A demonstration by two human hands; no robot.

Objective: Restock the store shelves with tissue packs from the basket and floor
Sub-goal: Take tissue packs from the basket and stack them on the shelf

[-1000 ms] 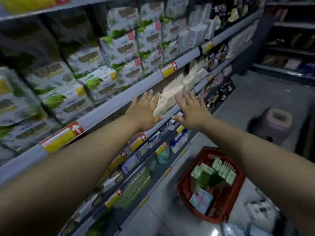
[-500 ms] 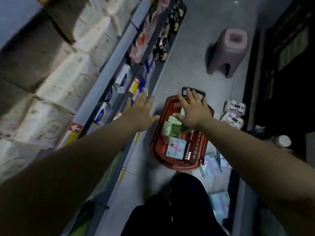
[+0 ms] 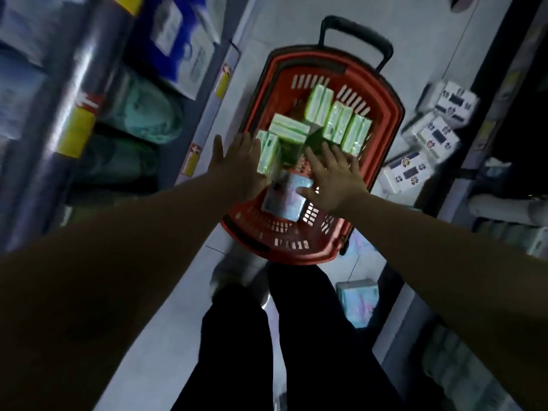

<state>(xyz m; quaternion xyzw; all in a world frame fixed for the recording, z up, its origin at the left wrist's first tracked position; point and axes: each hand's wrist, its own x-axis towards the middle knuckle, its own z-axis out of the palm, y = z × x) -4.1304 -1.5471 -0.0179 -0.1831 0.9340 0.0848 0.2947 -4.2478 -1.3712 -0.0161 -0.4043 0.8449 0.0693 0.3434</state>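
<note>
Both hands hover over the red basket (image 3: 284,253) and neither holds anything. My left hand (image 3: 237,170) has straight, spread fingers above the near-left rim, just beside a green tissue pack (image 3: 268,154). My right hand (image 3: 332,180) is flat and spread above the middle, its thumb over a blue-pink pack (image 3: 284,200) lying at the near end. I judge the spread is meant to bracket a pack from both sides, since soft packs lift better between two palms. The other green packs (image 3: 335,120) stand on edge toward the far end, leaning on each other, which leaves gaps for fingers.

The basket sits on the pale floor (image 3: 284,22) of a narrow, dim aisle, its black handle (image 3: 355,34) at the far side. Shelves (image 3: 86,93) of teal and blue goods run along the left. White flowered packs (image 3: 430,143) lie on the floor at right, and a blue pack (image 3: 357,301) lies near my dark-trousered legs (image 3: 296,336).
</note>
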